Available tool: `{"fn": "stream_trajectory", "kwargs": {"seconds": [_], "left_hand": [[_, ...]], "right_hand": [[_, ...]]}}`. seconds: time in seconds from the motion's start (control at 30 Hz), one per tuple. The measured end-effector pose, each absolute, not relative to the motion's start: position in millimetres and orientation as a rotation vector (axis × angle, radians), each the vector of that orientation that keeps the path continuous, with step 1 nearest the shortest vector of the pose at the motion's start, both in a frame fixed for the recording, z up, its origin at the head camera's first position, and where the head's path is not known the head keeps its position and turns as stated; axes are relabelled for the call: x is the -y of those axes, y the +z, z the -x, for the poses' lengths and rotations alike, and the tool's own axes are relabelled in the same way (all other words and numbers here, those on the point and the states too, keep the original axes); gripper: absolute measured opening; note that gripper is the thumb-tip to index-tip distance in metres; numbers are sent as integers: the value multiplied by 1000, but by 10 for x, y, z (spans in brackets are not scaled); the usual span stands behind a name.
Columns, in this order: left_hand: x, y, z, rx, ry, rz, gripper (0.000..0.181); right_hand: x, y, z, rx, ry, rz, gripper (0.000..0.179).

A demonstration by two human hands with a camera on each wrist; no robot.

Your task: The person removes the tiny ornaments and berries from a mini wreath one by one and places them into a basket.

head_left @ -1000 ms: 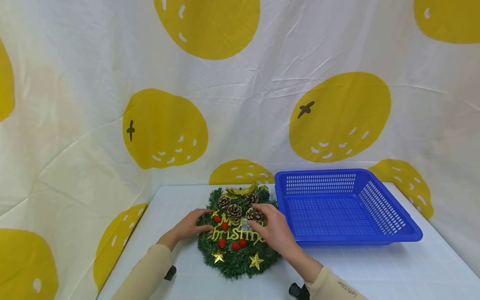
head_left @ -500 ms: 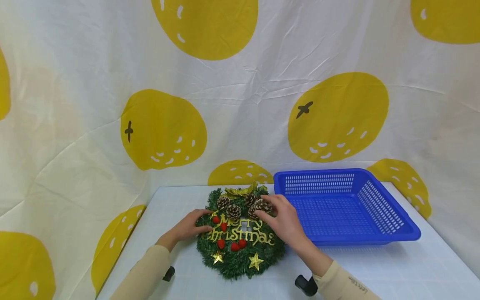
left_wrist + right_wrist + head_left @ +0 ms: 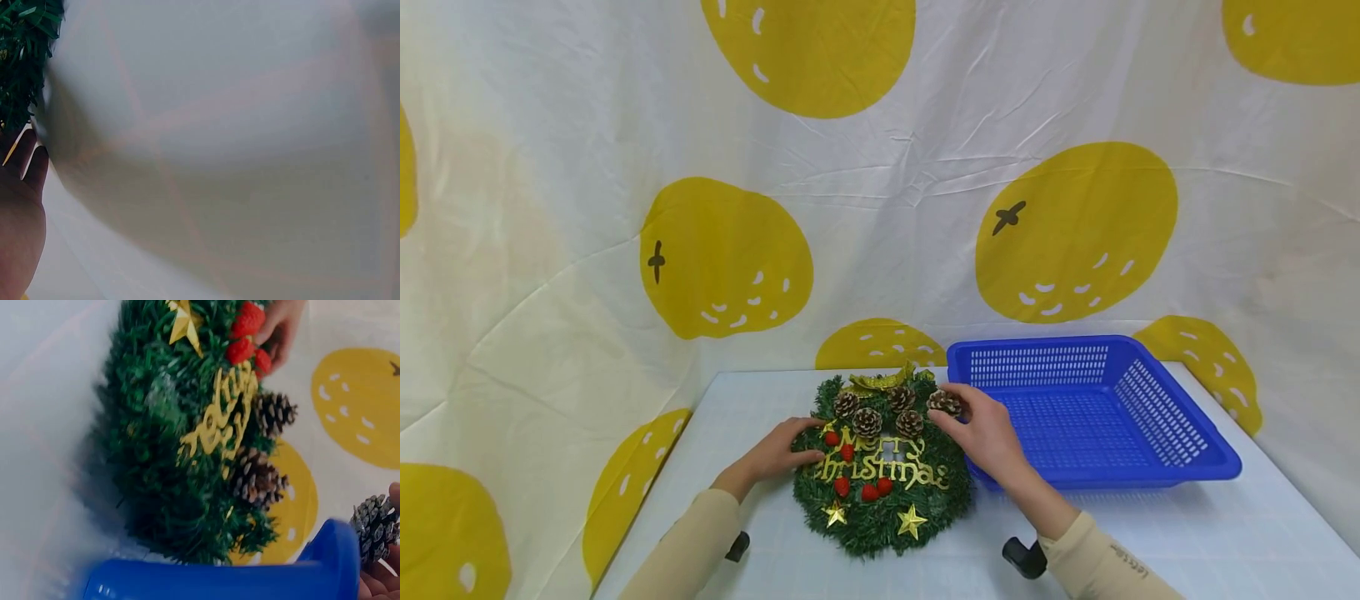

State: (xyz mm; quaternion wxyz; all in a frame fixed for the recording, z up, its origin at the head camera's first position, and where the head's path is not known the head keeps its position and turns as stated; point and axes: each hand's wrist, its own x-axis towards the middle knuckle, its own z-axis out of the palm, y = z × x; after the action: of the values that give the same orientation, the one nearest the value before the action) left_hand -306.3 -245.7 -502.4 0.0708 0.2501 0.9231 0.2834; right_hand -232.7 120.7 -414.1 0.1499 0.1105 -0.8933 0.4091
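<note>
At nine o'clock my left hand [image 3: 781,451], grip loosely spread, likely steadies the wreath [image 3: 876,527] while, near two, my right hand [image 3: 987,432] pinches a pinecone [image 3: 945,403].

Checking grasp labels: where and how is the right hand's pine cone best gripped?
Probably pinch the pine cone across opposite sides of its rounded, scaly body, coming from the right, as the right hand does: the wreath lies to its left.
</note>
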Motion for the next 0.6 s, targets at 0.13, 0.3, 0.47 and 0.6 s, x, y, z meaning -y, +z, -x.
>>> {"fn": "stream_trajectory", "kwargs": {"seconds": [0.13, 0.3, 0.47, 0.6], "left_hand": [[2460, -5028, 3064, -2780, 850, -763, 66], [2459, -5031, 3066, -2782, 843, -749, 66], [2459, -5039, 3069, -2784, 838, -732, 66], [2457, -5040, 3067, -2790, 836, -729, 66]], "right_hand": [[-1256, -4155, 2354, 2586, 1166, -268, 47], [-1309, -4182, 2377, 2597, 1178, -244, 48], [-1365, -4186, 2386, 2598, 1173, -234, 49], [-1421, -4176, 2400, 2607, 1152, -208, 51]]}}
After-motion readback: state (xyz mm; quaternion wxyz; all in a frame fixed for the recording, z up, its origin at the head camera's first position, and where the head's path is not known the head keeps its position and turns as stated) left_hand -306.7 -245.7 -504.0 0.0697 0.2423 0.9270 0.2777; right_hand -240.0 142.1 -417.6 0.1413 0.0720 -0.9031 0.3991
